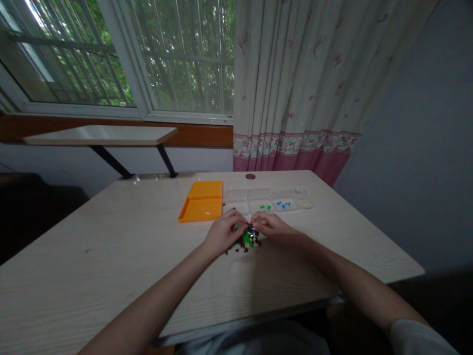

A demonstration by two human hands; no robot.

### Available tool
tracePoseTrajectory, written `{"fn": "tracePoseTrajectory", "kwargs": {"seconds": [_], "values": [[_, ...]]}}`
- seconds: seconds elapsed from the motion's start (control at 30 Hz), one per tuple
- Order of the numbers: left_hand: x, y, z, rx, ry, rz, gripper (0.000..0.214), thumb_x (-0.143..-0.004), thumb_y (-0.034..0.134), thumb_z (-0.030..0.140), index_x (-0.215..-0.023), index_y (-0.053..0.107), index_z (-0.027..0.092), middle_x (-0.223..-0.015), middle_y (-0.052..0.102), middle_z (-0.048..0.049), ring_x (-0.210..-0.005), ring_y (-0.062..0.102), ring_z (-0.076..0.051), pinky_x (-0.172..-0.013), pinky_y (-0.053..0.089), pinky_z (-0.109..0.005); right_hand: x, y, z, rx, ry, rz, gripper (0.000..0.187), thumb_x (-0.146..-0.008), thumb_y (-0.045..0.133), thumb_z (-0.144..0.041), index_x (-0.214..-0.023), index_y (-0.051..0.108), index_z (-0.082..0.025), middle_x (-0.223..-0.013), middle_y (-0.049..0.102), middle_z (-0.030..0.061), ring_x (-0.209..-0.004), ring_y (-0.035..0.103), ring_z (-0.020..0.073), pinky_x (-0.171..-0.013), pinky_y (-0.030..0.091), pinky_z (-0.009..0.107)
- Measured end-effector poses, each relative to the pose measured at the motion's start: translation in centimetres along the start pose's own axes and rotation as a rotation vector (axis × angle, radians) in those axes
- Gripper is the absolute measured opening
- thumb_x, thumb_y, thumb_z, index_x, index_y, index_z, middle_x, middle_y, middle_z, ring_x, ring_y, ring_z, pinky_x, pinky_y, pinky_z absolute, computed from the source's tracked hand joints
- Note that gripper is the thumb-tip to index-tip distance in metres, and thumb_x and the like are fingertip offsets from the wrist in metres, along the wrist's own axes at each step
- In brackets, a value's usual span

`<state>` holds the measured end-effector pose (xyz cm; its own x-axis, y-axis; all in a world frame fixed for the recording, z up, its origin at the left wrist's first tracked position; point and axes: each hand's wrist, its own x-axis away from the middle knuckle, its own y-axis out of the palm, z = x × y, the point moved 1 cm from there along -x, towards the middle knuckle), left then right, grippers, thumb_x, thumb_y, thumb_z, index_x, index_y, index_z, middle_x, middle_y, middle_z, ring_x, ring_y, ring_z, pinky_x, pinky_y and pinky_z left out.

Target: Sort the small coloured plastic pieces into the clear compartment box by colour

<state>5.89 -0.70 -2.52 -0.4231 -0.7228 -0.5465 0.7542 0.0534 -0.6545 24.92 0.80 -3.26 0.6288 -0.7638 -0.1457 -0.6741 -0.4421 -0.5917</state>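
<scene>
A small heap of tiny plastic pieces (248, 239), mostly dark brown, green and pale, lies on the table in front of me. My left hand (226, 230) curls over the heap's left side, thumb and fingers close together. From the right, my right hand (272, 227) reaches to the heap's far edge with its fingertips pinched. The fingertips of both hands nearly meet; whatever is between them is too small to name. Just beyond sits a clear compartment tray (248, 200). Green pieces (265, 208), blue pieces (284, 204) and yellow pieces (303, 202) lie in separate front compartments.
An open orange plastic case (203, 203) stands left of the tray, with a small white piece inside. Behind are a round hole (250, 176) in the tabletop, a raised shelf (103, 134) on black legs, a window and a curtain (295, 98).
</scene>
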Motion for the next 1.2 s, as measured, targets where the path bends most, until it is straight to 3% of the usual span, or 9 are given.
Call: {"fn": "tracePoseTrajectory", "kwargs": {"seconds": [0.2, 0.37, 0.53, 0.87, 1.2], "values": [[-0.3, -1.9, -0.6, -0.029, -0.118, 0.22, 0.011, -0.077, 0.054, 0.023, -0.08, 0.061, 0.016, -0.076, 0.056, -0.0027, -0.058, 0.047, -0.009, -0.054, 0.039, -0.021, 0.4, -1.7, 0.3, 0.381, 0.027, -0.021, 0.022, -0.082, 0.044, -0.031, -0.084, 0.059, -0.015, -0.051, 0.041, -0.0052, -0.048, 0.037, 0.0067, -0.049, 0.024, 0.018], [-0.4, -2.9, -0.6, -0.029, -0.107, 0.331, 0.012, -0.078, 0.054, 0.025, -0.078, 0.062, 0.016, -0.077, 0.057, -0.0039, -0.059, 0.047, -0.009, -0.054, 0.039, -0.021, 0.4, -2.1, 1.0, 0.431, 0.03, -0.114, 0.022, -0.08, 0.049, -0.03, -0.091, 0.062, -0.017, -0.052, 0.043, -0.0046, -0.048, 0.039, 0.0071, -0.05, 0.026, 0.018], [-0.4, -2.7, -0.5, -0.014, -0.098, 0.341, 0.012, -0.077, 0.054, 0.023, -0.079, 0.063, 0.015, -0.077, 0.057, -0.0044, -0.059, 0.048, -0.01, -0.054, 0.039, -0.022, 0.4, -1.9, 0.7, 0.395, 0.015, -0.154, 0.023, -0.078, 0.051, -0.027, -0.097, 0.062, -0.019, -0.051, 0.043, -0.0057, -0.049, 0.039, 0.0068, -0.051, 0.027, 0.017], [-0.3, -2.7, -0.5, -0.024, -0.095, 0.343, 0.013, -0.078, 0.054, 0.024, -0.079, 0.064, 0.016, -0.077, 0.057, -0.0043, -0.059, 0.048, -0.01, -0.054, 0.04, -0.022, 0.5, -2.0, 0.6, 0.397, 0.002, -0.127, 0.02, -0.074, 0.054, -0.023, -0.09, 0.064, -0.018, -0.051, 0.044, -0.0056, -0.05, 0.042, 0.007, -0.051, 0.029, 0.016], [-0.4, -2.7, -0.9, -0.082, -0.124, 0.359, 0.013, -0.077, 0.054, 0.026, -0.077, 0.062, 0.016, -0.076, 0.059, -0.0037, -0.058, 0.047, -0.01, -0.055, 0.039, -0.021, 0.4, -2.0, 0.7, 0.371, 0.017, -0.143, 0.018, -0.079, 0.05, -0.024, -0.089, 0.062, -0.016, -0.051, 0.044, -0.0053, -0.048, 0.04, 0.0066, -0.05, 0.027, 0.016]]}}
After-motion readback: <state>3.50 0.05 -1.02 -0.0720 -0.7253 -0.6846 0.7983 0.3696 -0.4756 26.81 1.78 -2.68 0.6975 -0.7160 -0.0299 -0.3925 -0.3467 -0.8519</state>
